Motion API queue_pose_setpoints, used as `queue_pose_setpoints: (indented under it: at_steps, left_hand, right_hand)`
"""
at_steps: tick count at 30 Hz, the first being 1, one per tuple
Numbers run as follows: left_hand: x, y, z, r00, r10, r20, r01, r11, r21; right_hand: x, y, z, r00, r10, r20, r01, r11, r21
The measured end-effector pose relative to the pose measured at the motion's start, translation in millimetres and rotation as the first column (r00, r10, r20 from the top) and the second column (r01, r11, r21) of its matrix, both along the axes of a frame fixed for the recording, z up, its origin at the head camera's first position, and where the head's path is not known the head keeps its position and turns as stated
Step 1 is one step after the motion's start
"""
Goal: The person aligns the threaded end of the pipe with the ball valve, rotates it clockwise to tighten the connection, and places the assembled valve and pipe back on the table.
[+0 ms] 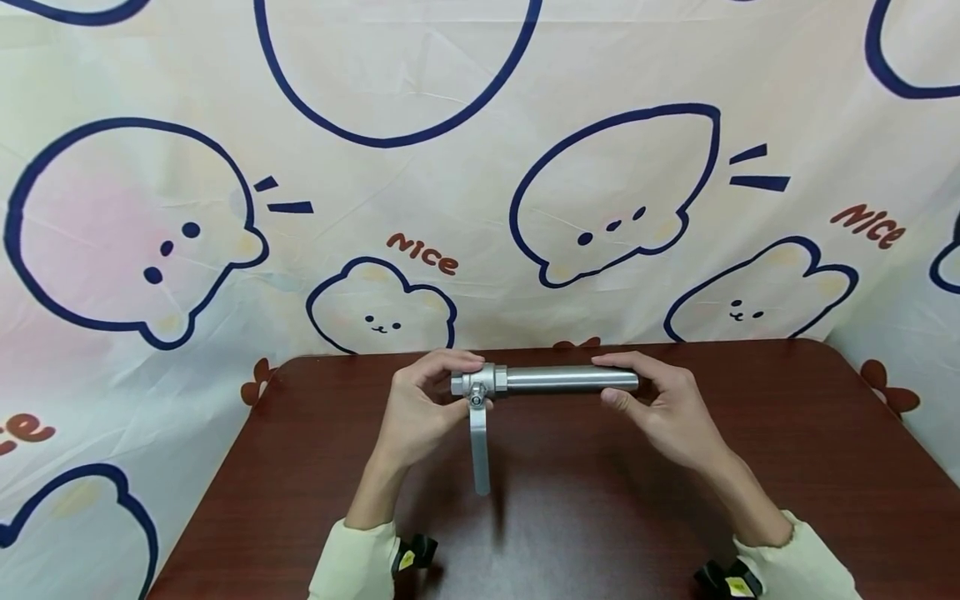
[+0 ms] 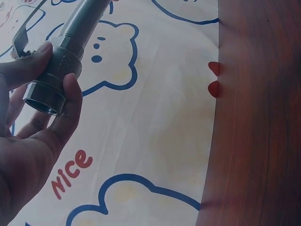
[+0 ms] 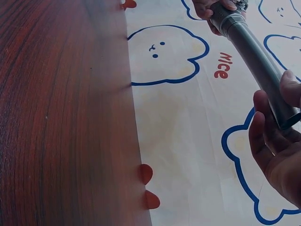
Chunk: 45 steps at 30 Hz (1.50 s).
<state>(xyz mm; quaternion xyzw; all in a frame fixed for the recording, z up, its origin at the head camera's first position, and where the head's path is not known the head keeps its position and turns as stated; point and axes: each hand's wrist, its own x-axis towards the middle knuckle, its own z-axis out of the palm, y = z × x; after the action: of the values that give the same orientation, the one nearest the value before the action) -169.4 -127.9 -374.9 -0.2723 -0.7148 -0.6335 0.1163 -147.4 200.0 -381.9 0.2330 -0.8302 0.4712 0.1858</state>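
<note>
A metal ball valve (image 1: 486, 380) with a straight steel pipe (image 1: 555, 379) fixed to its right end is held level above the table. My left hand (image 1: 420, 408) grips the valve body between thumb and fingers. The valve's flat lever handle (image 1: 480, 454) points down toward me. Around the pipe's far right end, my right hand (image 1: 671, 408) has its thumb in front and fingers behind. In the left wrist view the open threaded end of the valve (image 2: 45, 97) shows between thumb and fingers. The right wrist view shows the pipe (image 3: 258, 63) running from the valve into my right hand.
A dark brown wooden table (image 1: 300, 500) lies beneath the hands, its far edge against a pale cloth (image 1: 480, 183) printed with blue cartoon outlines. Black straps with yellow marks (image 1: 414, 552) sit at both cuffs.
</note>
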Motion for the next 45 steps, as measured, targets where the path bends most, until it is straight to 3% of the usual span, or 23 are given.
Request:
queue_pose_setpoints:
  at_steps: [22,27,37,45]
  left_hand:
    - [-0.4,0.5,-0.2,1.000,0.013,-0.004,-0.013,1.000,-0.009]
    - [-0.1,1.5,-0.1,1.000,0.031,0.003,-0.031,0.999,-0.020]
    - [0.5,2.8,0.5,0.997,0.067,0.026,-0.066,0.997,-0.038]
    - [0.6,2.8,0.9,0.997,0.063,0.032,-0.062,0.997,-0.036]
  right_hand:
    - [0.8,1.0,-0.2,0.999,0.000,0.046,-0.001,1.000,0.019]
    - [0.2,-0.9,-1.2,0.999,-0.019,0.034,0.019,1.000,0.015]
    - [-1.3,-1.2,-1.7,0.998,0.054,0.017,-0.054,0.999,-0.008]
    - [-2.1,-1.0,-2.4,0.999,0.029,-0.015,-0.029,1.000,-0.006]
